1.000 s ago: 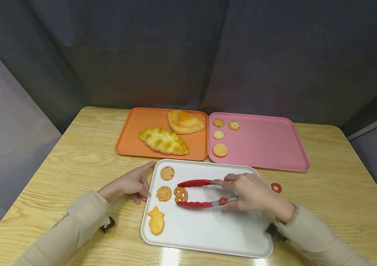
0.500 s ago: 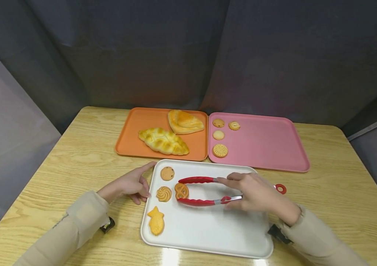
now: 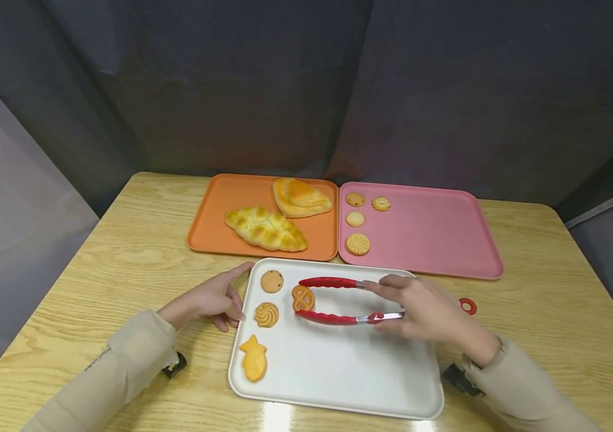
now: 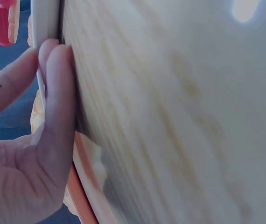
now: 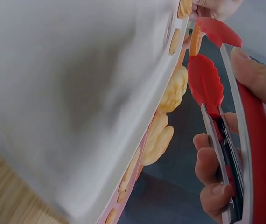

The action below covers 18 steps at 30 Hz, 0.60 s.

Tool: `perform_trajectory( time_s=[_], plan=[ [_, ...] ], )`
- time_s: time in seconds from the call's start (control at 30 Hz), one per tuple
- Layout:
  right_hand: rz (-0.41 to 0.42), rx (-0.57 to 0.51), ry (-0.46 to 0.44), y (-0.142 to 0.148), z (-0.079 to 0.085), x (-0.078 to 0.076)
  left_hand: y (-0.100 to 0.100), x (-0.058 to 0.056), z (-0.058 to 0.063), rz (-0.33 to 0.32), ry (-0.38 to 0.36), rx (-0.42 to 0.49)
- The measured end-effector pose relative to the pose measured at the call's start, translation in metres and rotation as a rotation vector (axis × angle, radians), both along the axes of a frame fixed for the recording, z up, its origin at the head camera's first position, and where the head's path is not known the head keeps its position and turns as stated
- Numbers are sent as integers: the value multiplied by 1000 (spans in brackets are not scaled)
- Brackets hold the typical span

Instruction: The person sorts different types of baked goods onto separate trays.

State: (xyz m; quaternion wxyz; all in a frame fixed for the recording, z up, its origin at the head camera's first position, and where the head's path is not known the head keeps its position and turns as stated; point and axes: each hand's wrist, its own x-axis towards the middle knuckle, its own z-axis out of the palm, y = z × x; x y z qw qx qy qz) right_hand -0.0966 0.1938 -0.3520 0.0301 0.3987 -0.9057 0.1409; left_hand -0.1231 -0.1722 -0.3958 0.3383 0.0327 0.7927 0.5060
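My right hand [image 3: 419,306] grips red-and-silver tongs [image 3: 333,320], thumb on one arm and fingers on the other in the right wrist view. Between the tong tips is a pretzel-shaped cookie [image 3: 303,299], held above the white tray [image 3: 360,372]; it shows edge-on as an orange cookie [image 5: 196,41] in the right wrist view. My left hand [image 3: 214,300] holds the white tray's left rim, its index finger stretched to the far corner. On that tray, along the left side, lie a round chip cookie [image 3: 272,281], a swirl cookie [image 3: 266,314] and a fish-shaped cookie [image 3: 254,360].
Behind the white tray, an orange tray [image 3: 206,231] bears a braided bread [image 3: 266,229] and a folded pastry [image 3: 301,198]. Beside it stands a pink tray [image 3: 430,234] with several small cookies at its left. A dark curtain [image 3: 306,90] hangs behind the wooden table [image 3: 138,240].
The tongs with the pretzel cookie have risen and moved slightly right and away from me, off the spot beside the swirl cookie. My left hand has stayed in place.
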Motion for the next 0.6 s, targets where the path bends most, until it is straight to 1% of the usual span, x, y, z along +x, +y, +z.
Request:
perform_trajectory(
  time_s=[0.17,0.47,0.6],
  plan=[
    [-48,-7,23,8,-1,-2,0,-1,0,-5,4,-4],
    [-111,-54,101,22,-2,-5,0,0,-2,5,-1,-12],
    [-142,-54,113,28,-1,-7,0,-1,-3,6,2,-18]
  ],
)
